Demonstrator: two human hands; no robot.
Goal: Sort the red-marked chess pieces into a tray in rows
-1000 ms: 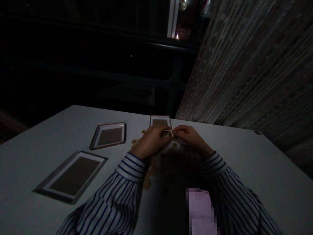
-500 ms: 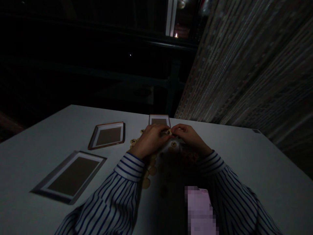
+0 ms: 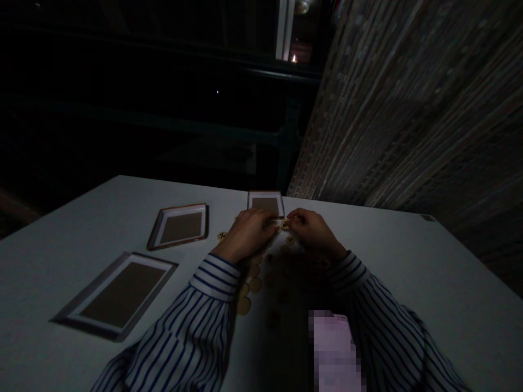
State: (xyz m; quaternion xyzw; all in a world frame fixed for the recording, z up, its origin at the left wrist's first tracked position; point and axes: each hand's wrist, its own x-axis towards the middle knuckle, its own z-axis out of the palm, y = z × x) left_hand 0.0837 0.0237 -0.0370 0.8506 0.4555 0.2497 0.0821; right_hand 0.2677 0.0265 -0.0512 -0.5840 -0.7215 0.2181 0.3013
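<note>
A round wooden Chinese chess piece (image 3: 285,224) with a dark character sits at the fingertips of my right hand (image 3: 314,231), which pinches its edge. My left hand (image 3: 248,233) is just left of it, thumb and fingers drawn together around a small pale spot too dim to make out. Close below the fingertips another marked piece (image 3: 290,240) lies on the white table (image 3: 408,283). More pieces spread under and between my forearms, several plain side up, such as the disc (image 3: 244,306). Shadow hides many of them.
Shallow framed trays lie around: one (image 3: 265,193) behind my hands, one (image 3: 153,239) to the left, and a larger one (image 3: 118,332) nearer. A blurred-out pink-screened phone (image 3: 337,354) rests near the front. A string curtain (image 3: 368,109) hangs at right beyond the table edge.
The chess piece between my fingertips has shifted slightly right and toward me. My right hand has drawn down a little and turned; my left has moved slightly left and down.
</note>
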